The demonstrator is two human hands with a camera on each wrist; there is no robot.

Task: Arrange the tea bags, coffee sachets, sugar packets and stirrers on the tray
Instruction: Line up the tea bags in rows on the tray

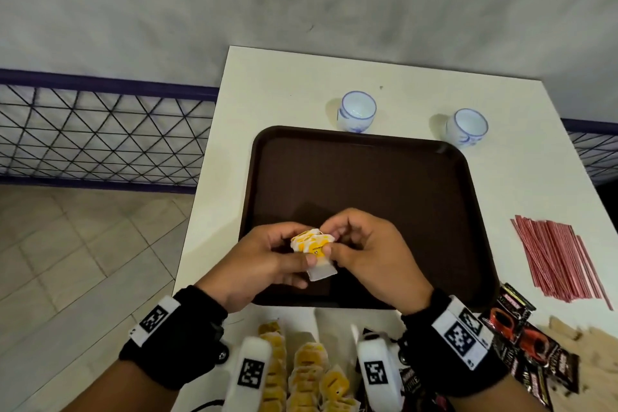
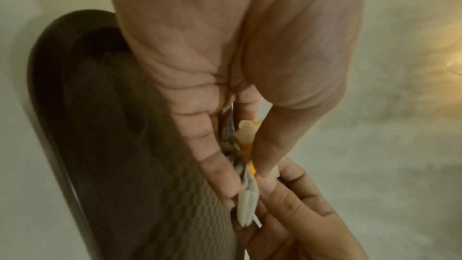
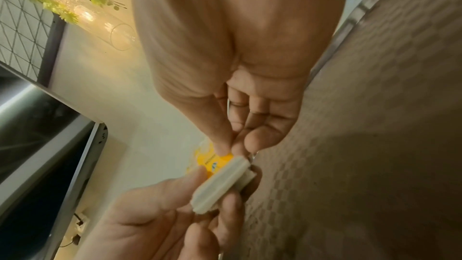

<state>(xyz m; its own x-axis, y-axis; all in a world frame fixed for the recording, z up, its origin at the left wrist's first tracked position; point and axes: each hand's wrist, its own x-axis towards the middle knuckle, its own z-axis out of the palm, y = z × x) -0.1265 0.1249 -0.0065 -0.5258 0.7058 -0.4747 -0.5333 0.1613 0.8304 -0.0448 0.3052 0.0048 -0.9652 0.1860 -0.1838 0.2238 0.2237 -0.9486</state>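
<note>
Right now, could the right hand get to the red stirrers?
Probably yes, but not at once: the right hand and left hand both hold tea bags over the tray. The stirrers lie uncovered beside the tray.

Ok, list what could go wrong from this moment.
1. Both hands, left hand and right hand, pinch a small stack of tea bags above the tray; the stack may fan apart and scatter.
2. The tags sit bunched together, so strings might tangle.
3. Wrists hover over the loose tea bags at the table edge and could sweep them off.
</note>
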